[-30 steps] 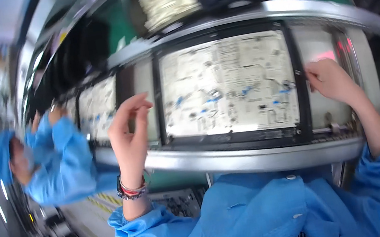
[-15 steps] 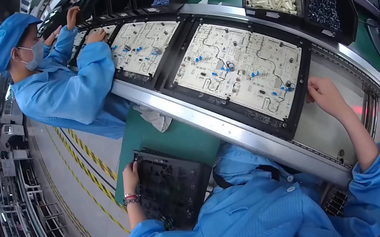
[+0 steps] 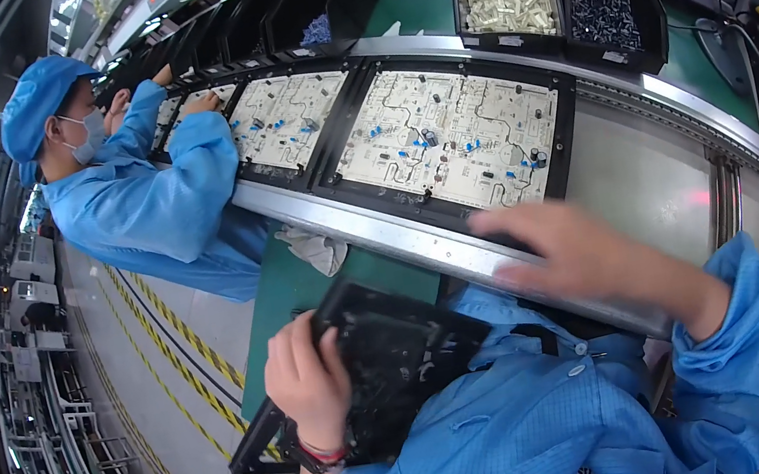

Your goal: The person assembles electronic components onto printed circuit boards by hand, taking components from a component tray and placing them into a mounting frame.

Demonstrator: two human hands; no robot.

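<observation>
My left hand (image 3: 308, 379) is closed over the upper edge of a black carrier frame (image 3: 406, 359), which it holds tilted in front of my body. My right hand (image 3: 570, 249) is blurred by motion, with fingers stretched and thumb apart, holding nothing visible. It passes over the metal rail (image 3: 380, 237), close to the lower corner of a black fixture (image 3: 569, 114). In that fixture lies a pale circuit board (image 3: 459, 167) with blue and dark components. Beyond it to the left sits a second pale board (image 3: 289, 116) in its own black frame.
At the left a co-worker in blue (image 3: 151, 206) reaches over further boards on the line. Bins of white parts (image 3: 506, 1) and dark parts (image 3: 602, 10) stand at the back. A white cloth (image 3: 316, 248) lies on the green table (image 3: 281, 285). A grey plate (image 3: 634, 156) lies right of the boards.
My left hand has raised and tilted the black carrier frame off the green table. My right hand has swung left and nearer, away from the right side of the fixture.
</observation>
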